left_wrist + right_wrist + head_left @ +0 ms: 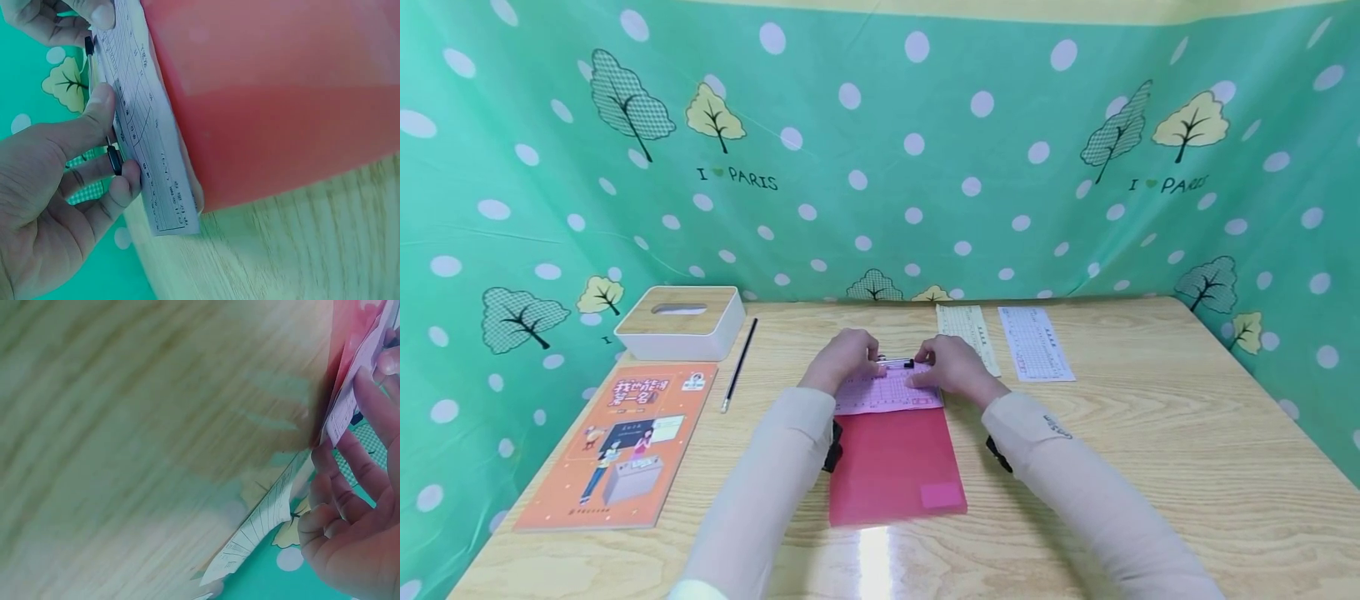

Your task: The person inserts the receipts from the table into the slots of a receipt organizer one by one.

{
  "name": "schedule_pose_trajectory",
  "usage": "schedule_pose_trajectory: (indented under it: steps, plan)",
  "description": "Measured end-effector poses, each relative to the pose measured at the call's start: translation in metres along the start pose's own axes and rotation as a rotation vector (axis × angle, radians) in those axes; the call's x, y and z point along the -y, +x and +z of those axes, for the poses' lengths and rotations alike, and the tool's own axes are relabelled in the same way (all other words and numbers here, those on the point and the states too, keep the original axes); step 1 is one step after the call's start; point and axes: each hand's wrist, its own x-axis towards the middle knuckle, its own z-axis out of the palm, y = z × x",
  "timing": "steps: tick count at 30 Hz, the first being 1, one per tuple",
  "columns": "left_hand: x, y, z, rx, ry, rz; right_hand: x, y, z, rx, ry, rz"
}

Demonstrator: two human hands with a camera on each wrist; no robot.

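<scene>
While your left hand (848, 360) pinches the pink slip (891, 392) with its thumb on the printed face and fingers behind, your right hand (957, 367) grips the same sheet near its other end. Between your fingertips, along the slip's far edge, lies a metal clip (893, 361) with black ends; neither hand looks clearly nearer to it. Clip and slip both run left to right, crossing the red folder (895, 467), whose long axis points away from you. The slip covers the folder's far end. Just beyond your right hand lies the yellowish slip (967, 333).
</scene>
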Motion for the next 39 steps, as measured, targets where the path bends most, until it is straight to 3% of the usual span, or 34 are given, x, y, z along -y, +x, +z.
schedule_pose_trajectory:
  steps: [5, 11, 28, 34, 39]
  plan:
    - [0.001, -0.001, 0.003, -0.010, -0.030, -0.005, -0.001, -0.002, 0.003, 0.001, -0.009, 0.016]
    - [0.003, -0.001, 0.006, -0.032, -0.002, 0.030, -0.002, -0.005, 0.009, -0.049, -0.019, 0.029]
    - [0.005, -0.002, 0.011, -0.074, 0.031, 0.081, -0.004, -0.013, 0.005, -0.035, -0.070, -0.071]
    - [0.006, -0.003, 0.011, -0.084, 0.048, 0.094, -0.006, -0.019, -0.013, -0.021, 0.081, -0.086]
    - [0.007, -0.002, 0.011, -0.084, 0.064, 0.092, -0.011, -0.025, -0.031, -0.055, 0.216, -0.108]
